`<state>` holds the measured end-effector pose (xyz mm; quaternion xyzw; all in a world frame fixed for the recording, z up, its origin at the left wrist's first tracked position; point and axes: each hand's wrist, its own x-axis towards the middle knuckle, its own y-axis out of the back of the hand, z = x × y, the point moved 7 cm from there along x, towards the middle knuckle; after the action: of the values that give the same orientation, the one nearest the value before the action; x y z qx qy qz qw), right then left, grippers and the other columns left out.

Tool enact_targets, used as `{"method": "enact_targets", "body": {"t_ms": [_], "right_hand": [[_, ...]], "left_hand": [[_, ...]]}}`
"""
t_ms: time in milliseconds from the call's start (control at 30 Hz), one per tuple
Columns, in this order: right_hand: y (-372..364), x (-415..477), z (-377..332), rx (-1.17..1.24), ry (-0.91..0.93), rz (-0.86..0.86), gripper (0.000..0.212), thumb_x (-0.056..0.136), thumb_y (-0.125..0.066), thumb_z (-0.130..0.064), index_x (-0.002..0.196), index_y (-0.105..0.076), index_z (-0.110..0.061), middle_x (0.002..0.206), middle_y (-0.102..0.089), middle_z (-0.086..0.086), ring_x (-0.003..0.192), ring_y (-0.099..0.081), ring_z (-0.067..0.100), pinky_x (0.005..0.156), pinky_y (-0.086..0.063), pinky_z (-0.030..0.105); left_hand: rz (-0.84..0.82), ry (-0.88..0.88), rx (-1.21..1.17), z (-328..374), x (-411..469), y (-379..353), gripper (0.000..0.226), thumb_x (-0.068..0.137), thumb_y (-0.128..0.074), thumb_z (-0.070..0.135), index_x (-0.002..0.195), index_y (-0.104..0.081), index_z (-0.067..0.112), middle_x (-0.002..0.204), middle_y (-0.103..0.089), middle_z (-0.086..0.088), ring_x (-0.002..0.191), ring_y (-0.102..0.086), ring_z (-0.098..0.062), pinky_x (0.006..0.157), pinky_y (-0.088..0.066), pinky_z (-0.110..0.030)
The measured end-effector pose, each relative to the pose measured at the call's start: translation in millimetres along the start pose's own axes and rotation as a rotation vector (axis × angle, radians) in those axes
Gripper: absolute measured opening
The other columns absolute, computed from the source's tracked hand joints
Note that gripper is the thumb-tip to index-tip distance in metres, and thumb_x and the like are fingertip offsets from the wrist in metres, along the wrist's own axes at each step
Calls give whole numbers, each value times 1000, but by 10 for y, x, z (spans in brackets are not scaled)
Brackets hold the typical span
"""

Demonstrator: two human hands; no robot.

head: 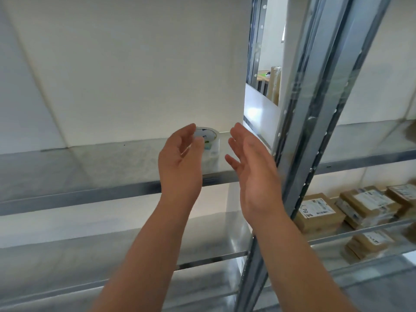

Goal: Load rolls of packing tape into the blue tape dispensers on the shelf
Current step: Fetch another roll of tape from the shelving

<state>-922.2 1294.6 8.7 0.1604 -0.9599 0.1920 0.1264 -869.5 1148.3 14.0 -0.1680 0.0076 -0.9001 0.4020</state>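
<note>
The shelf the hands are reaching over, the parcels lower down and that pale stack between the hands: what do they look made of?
Shelf: looks like bare galvanized steel, dull grey and mottled, with a folded metal front lip.
Parcels: brown cardboard, matte, bearing white printed labels.
Stack of tape rolls: seemingly clear plastic tape, pale, glossy and translucent, with a printed label on top; blur leaves this uncertain.

Tape stack (210,152) on shelf (90,167), seemingly between hands.
</note>
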Motion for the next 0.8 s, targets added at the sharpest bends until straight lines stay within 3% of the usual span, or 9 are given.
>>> {"method": "enact_targets", "body": {"t_ms": [167,267,333,433,533,600,667,733,800], "right_hand": [[113,186,10,-4,-19,-38,24,107,-49,-37,119,-68,-46,142,-64,-17,137,-56,8,118,-44,45],[183,256,-15,2,-23,-24,24,106,-51,-36,112,-71,-46,131,-68,-25,134,-58,4,118,-44,44],[226,300,-11,9,-30,-8,23,105,-53,-35,112,-73,-43,124,-70,-29,131,-60,3,118,-45,43],[248,342,8,24,-49,-5,22,105,-54,-31,109,-74,-41,121,-72,-28,127,-62,3,115,-48,41],[262,362,40,99,-90,-14,21,104,-56,-23,108,-74,-33,121,-73,-16,124,-66,7,113,-50,38],[303,400,61,167,-128,1,17,103,-59,-18,107,-74,-25,122,-74,-6,121,-68,12,112,-51,37],[296,439,69,232,-166,-17,17,102,-60,-15,104,-76,-20,119,-76,2,119,-71,18,110,-53,37],[189,459,43,275,-175,-134,25,105,-56,-16,99,-80,-16,114,-79,10,117,-72,27,106,-56,39],[73,454,42,238,-174,-241,30,107,-52,-21,104,-79,-8,120,-74,24,121,-68,38,108,-54,45]], "left_hand": [[-264,-271,712,175,424,-463,29,96,-65,39,121,-71,27,118,-71,12,106,-67,-8,95,-54,-29],[-301,-267,1225,26,633,-669,22,90,-63,46,89,-69,24,87,-69,6,83,-66,-19,70,-53,-33],[-332,-229,1379,-90,704,-784,27,87,-64,47,75,-59,23,74,-61,4,70,-61,-21,59,-44,-31],[-393,-192,1472,-198,759,-906,20,89,-62,43,86,-65,23,84,-67,3,80,-66,-23,65,-47,-32],[-362,-169,1320,-118,768,-860,28,92,-60,42,71,-57,24,73,-61,5,72,-62,-18,59,-40,-29],[-244,-124,958,38,703,-724,45,94,-65,42,58,-49,21,58,-50,8,54,-51,-10,51,-33,-25],[-140,-25,517,128,564,-521,51,94,-69,43,60,-58,7,57,-54,0,51,-50,-8,52,-37,-21],[-185,92,216,93,395,-432,54,93,-70,49,87,-74,-5,86,-73,-24,76,-71,-25,73,-57,-34],[-208,163,58,41,205,-359,50,93,-69,49,103,-79,0,112,-75,-27,108,-72,-43,101,-57,-56]]}}
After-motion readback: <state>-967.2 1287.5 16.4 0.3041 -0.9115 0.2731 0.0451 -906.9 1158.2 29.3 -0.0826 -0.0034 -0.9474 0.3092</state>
